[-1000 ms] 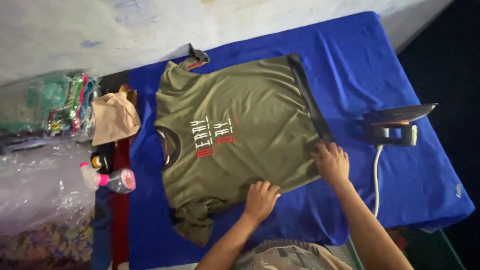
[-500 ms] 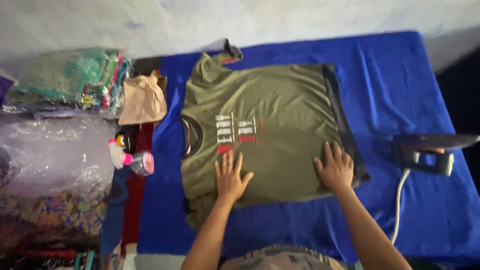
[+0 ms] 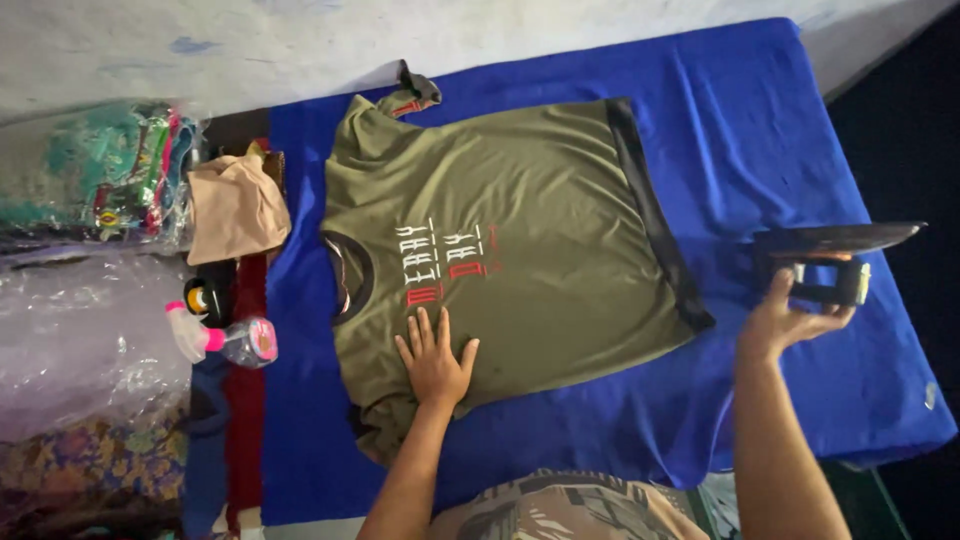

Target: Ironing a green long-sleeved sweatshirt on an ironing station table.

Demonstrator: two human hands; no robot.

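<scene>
blue cloth [image 3: 800,130] underlies everything; left hand [image 3: 436,362] flat, open on shirt [image 3: 520,230]; right hand [image 3: 785,320] grips iron [image 3: 830,260].

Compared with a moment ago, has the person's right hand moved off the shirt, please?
Yes. The right hand has left the olive T-shirt and gone rightward across the blue cloth to the iron, gripping its handle.

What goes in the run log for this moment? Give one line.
left hand: flat on olive-green printed T-shirt | right hand: gripping handle of upright dark clothes iron | surface: blue cloth-covered table
</scene>
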